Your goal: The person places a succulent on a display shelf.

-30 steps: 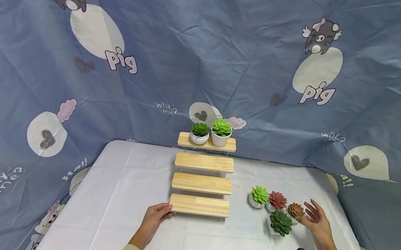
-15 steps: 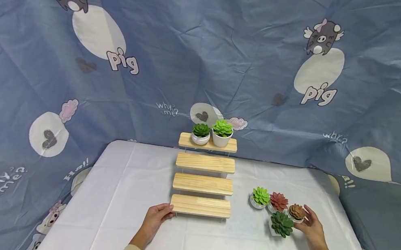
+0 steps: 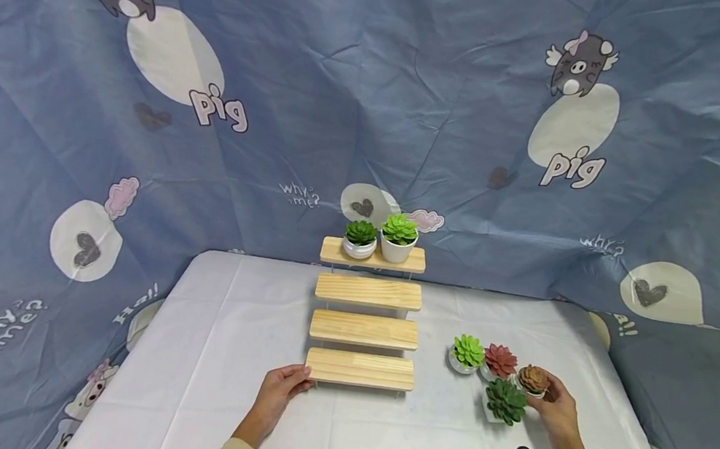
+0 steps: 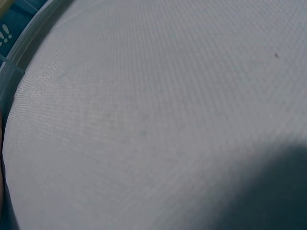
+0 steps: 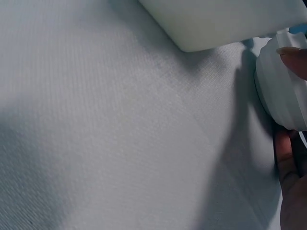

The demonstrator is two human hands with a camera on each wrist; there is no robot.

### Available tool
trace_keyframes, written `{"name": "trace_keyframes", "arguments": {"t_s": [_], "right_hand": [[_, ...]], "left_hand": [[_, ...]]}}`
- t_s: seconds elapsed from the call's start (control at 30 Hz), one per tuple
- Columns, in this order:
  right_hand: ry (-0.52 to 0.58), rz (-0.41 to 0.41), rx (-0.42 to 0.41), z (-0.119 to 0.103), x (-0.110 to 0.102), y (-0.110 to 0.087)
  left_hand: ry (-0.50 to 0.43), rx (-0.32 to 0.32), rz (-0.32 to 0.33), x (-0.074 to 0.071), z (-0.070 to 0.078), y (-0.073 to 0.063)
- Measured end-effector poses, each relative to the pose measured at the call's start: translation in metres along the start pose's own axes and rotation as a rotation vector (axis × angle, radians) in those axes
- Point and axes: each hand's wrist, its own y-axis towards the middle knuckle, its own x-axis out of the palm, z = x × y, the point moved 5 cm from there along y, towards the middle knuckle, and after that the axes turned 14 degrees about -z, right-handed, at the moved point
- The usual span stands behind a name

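At the left end of the lowest step of a wooden tiered shelf [image 3: 359, 369], my left hand [image 3: 279, 392] pinches the board with thumb and fingers. My right hand [image 3: 560, 414] grips the white pot of a brown potted succulent [image 3: 532, 379]. In the right wrist view the thumb lies against that ribbed white pot [image 5: 283, 84], and fingers reach round its other side. Close beside it stand a dark green succulent [image 3: 504, 401] in a square white pot, a red succulent [image 3: 500, 361] and a bright green succulent [image 3: 468, 351]. The left wrist view shows mostly white cloth.
On the top step stand a dark green succulent [image 3: 360, 239] and a light green succulent [image 3: 398, 237] in white pots. White cloth [image 3: 245, 315] covers the table. A blue patterned curtain [image 3: 372, 109] hangs behind and along both sides.
My right hand has moved left from beside the brown succulent and closed round its pot. My left hand keeps its place at the shelf.
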Motion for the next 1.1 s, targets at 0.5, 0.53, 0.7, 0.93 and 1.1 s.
{"name": "trace_keyframes", "arguments": {"t_s": [0.5, 0.53, 0.7, 0.93, 1.1], "right_hand": [[-0.062, 0.145, 0.039, -0.004, -0.002, -0.007], [-0.069, 0.153, 0.042, -0.006, -0.003, -0.008], [-0.096, 0.196, 0.030, -0.020, -0.008, -0.012], [-0.082, 0.247, -0.014, -0.038, -0.012, -0.019], [-0.050, 0.256, -0.032, -0.051, -0.011, -0.023]], "left_hand": [[-0.017, -0.028, 0.007, 0.001, 0.000, -0.001], [-0.013, -0.028, 0.008, 0.001, 0.000, -0.001], [-0.004, -0.020, 0.008, 0.001, 0.001, 0.001], [-0.014, -0.021, 0.008, 0.001, 0.001, 0.001], [-0.008, -0.023, 0.011, 0.001, 0.001, 0.000]]}}
